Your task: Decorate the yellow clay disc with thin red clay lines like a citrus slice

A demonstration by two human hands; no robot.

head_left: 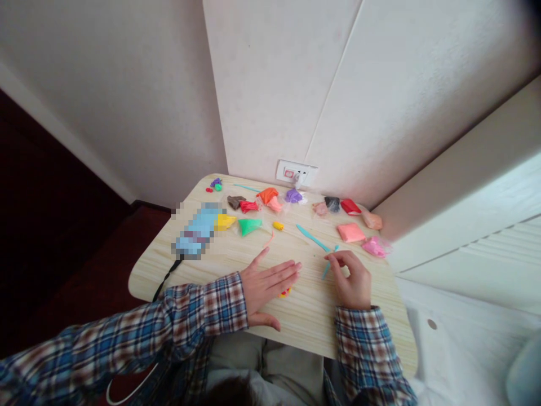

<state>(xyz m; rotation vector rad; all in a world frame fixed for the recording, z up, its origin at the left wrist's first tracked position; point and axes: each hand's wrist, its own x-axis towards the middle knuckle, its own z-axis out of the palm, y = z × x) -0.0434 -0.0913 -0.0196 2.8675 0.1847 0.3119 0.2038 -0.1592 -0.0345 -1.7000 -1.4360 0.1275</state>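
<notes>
Head view, the wall side taken as 12 o'clock. The left hand [267,283] lies flat and palm down near the middle of the tabletop [304,324], its digits spread wide and grasping nothing visible. The yellow-and-red clay piece [285,292] sits beneath its fingers, mostly covered, one edge showing at 4 o'clock from the palm. Whether the hand bears down or only rests on it, I cannot tell.

At 3 o'clock from the left hand, the right hand [350,279] has thumb and forefinger brought narrowly together beside the crossed light-blue modelling tools; whether something is gripped there is too small to tell. The longer light-blue modelling knife [313,238] runs toward 10 o'clock from that hand, with the salmon clay packet [350,232] at 12 and the pink clay packet [376,246] between 1 and 2. From the left hand, the small yellow clay lump [278,226] lies at 12 and the green clay packet [250,226] at 11.

For a clean result, I would keep the left palm level and its pressure light and even, since soft clay probably dents under single fingertips, and use a gentle right-hand pinch, clear of the tools' edges.
</notes>
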